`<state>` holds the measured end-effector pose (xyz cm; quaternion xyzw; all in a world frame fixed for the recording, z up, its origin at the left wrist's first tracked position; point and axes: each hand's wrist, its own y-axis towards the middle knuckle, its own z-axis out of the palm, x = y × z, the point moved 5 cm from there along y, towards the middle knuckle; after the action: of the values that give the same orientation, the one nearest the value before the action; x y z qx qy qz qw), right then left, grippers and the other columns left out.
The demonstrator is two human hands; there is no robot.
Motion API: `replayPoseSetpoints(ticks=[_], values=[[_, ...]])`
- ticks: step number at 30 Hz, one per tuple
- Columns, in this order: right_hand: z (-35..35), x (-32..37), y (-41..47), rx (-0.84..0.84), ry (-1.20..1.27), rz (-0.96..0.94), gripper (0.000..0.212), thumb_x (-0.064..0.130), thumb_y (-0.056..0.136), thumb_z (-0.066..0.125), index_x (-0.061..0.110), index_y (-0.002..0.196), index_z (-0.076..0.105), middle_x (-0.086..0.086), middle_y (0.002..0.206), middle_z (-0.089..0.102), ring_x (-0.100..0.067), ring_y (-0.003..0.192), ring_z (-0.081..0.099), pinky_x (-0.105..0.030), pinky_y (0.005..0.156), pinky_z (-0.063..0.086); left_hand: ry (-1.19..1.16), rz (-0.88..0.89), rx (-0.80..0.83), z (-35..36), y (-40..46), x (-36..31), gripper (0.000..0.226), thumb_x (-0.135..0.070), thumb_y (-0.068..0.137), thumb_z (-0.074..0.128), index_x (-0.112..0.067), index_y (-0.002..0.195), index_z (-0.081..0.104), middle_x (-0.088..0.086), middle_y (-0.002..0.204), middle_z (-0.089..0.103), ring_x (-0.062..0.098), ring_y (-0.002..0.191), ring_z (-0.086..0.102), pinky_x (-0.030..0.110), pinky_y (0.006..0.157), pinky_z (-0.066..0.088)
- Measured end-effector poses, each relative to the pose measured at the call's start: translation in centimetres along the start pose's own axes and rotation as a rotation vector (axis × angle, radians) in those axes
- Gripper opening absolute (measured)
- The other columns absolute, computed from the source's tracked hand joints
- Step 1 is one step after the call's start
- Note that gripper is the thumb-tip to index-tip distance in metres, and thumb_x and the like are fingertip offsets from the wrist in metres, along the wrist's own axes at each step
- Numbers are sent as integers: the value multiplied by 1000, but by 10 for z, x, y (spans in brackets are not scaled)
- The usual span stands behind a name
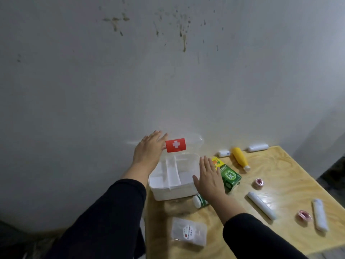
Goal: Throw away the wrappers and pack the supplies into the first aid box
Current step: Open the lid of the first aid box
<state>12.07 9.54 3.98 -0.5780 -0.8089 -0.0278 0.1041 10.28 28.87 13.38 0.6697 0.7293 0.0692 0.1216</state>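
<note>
The box (173, 184) is sitting open at the table's (280, 184) left corner, against the wall (168, 71), its white dividers showing and no supplies visible inside. Its clear lid (188, 143) is standing up at the back, with a red cross label (175, 145) on it. We are holding our left hand (149, 150) against the lid's left edge, fingers spread flat, gripping nothing. Our right hand (209, 178) is hovering over the box's right wall, fingers loose and extended, empty too.

Just right of the box, a green carton (230, 177) is lying partly under our right hand. A small white bottle (199, 201) is lying at the box's near right corner, below our wrist. Near the front edge, a clear packet (189, 231) with a round sticker is lying flat. Further right, a yellow bottle (240, 158) is lying on its side, with a small white roll (224, 153) beside it and a white tube (258, 147) near the far edge. Two pink tape rolls (259, 182) and two long white wrapped rolls (261, 205) are lying scattered across the right side.
</note>
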Motion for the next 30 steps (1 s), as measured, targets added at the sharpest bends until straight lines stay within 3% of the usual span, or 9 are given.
replayPoseSetpoints(ticks=[4,15,22,27,30], values=[[12,-1,3,122,27,-5,67,40,99,29,10,152,4,-5,163,0,-20,151,-1,-46,122,10,-4,-50,-27,-2,16,5,47,-20,105,31,-19,152,26,4,159,28,20,148,23,37,119,21],[11,-16,4,150,107,-10,69,49,98,27,15,153,3,-1,163,-2,-18,150,-3,-46,123,8,-91,-81,-68,-1,31,-6,59,1,96,36,-13,152,23,3,160,24,18,149,19,36,122,17],[0,-69,10,58,103,139,62,46,97,34,19,151,19,-9,161,13,-30,148,11,-47,120,19,-61,-32,-66,29,-16,-30,64,-16,97,38,-14,154,9,3,164,6,19,152,3,41,123,3],[8,-114,9,47,147,284,61,30,93,52,18,148,29,-20,157,21,-36,145,20,-42,119,22,-99,-126,73,71,-54,-28,66,-23,96,40,-12,154,9,5,164,3,20,152,2,41,122,8],[17,-127,9,38,274,352,59,23,88,61,19,143,39,-18,154,28,-35,138,33,-41,112,33,-106,-149,202,89,-65,-23,67,-34,98,37,-12,154,7,4,164,1,19,152,0,42,123,5]])
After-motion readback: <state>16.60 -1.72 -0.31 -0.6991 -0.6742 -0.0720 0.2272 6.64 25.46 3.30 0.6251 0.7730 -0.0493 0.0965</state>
